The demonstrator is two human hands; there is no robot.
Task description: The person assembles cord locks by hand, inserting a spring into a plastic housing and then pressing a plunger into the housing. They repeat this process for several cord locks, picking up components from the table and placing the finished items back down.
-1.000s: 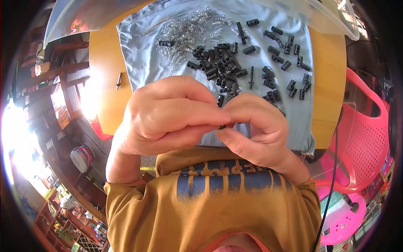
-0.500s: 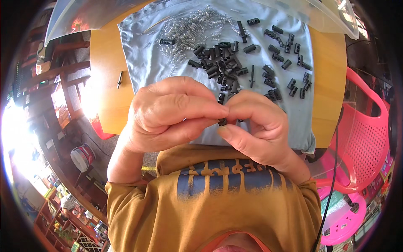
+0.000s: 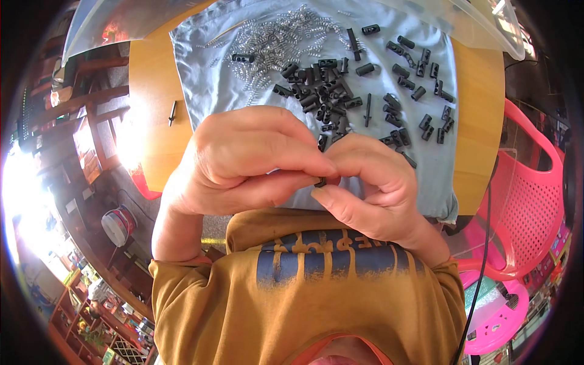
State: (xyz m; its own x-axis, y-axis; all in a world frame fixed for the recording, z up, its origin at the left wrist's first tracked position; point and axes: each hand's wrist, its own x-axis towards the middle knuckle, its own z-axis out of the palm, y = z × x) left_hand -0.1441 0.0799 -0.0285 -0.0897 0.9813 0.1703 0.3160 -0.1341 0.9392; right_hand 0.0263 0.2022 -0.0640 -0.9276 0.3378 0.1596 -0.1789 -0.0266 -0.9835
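My left hand (image 3: 249, 155) and my right hand (image 3: 377, 185) meet at the near side of the table, fingertips pressed together. Both pinch a small black plastic cord lock (image 3: 320, 182), mostly covered by the fingers. Just beyond them lies a heap of black cord lock parts (image 3: 325, 91) on a pale blue cloth (image 3: 292, 204). Small metal springs (image 3: 274, 45) are piled farther left on the same cloth. To the right, several black cord locks (image 3: 401, 72) lie scattered, some in small clusters.
A thin black pin-like piece (image 3: 173, 114) rests on the bare wood of the table (image 3: 152, 146) at the left. Another thin black rod (image 3: 367, 109) lies on the cloth. Clear plastic bins (image 3: 100, 33) stand along the far edge. A pink chair (image 3: 529, 201) is at the right.
Both hands stay joined on the cord lock, with slight finger shifts. The small black piece shows a little less between the fingertips. The view has moved slightly.
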